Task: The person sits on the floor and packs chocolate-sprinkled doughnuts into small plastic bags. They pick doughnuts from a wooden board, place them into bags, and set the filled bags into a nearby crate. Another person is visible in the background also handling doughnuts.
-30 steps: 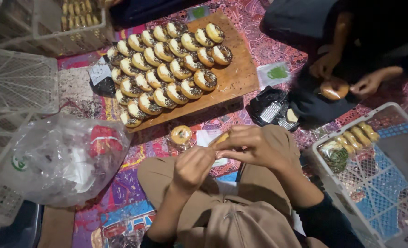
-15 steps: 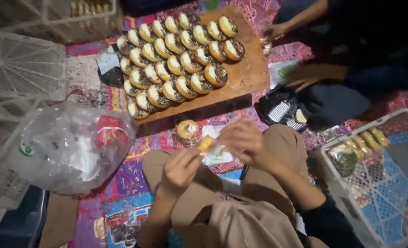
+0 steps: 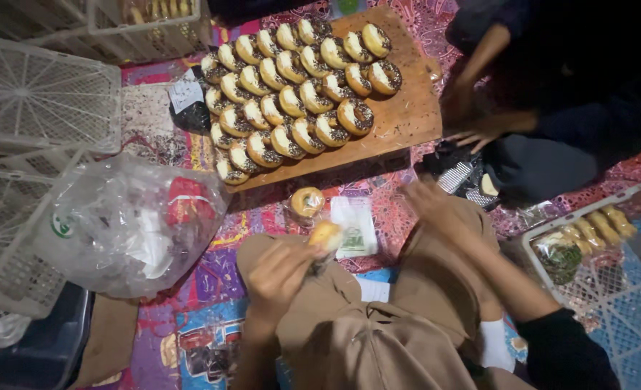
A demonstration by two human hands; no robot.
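Patterned mat [image 3: 212, 267] | left hand [image 3: 280, 271] fingers [image 3: 307, 251] pinch doughnut [image 3: 325, 235] at tips

We see a wooden board [image 3: 407, 115], matt, grain visible, under rows of doughnuts [image 3: 299, 94] with glossy dark-and-white icing. Left hand [image 3: 280, 271] holds a doughnut in clear glossy film [image 3: 325, 235]; another wrapped doughnut [image 3: 307, 202] lies on the printed cloth mat [image 3: 212, 267], matt weave. Clear plastic bag [image 3: 129, 224] is thin, crinkled, shiny. White crates [image 3: 42, 94] are moulded lattice plastic, semi-matt. Trousers [image 3: 407, 296] are tan cloth, matt. Small sachet [image 3: 354, 227] looks like glossy plastic film. Right hand [image 3: 429, 202] is blurred.
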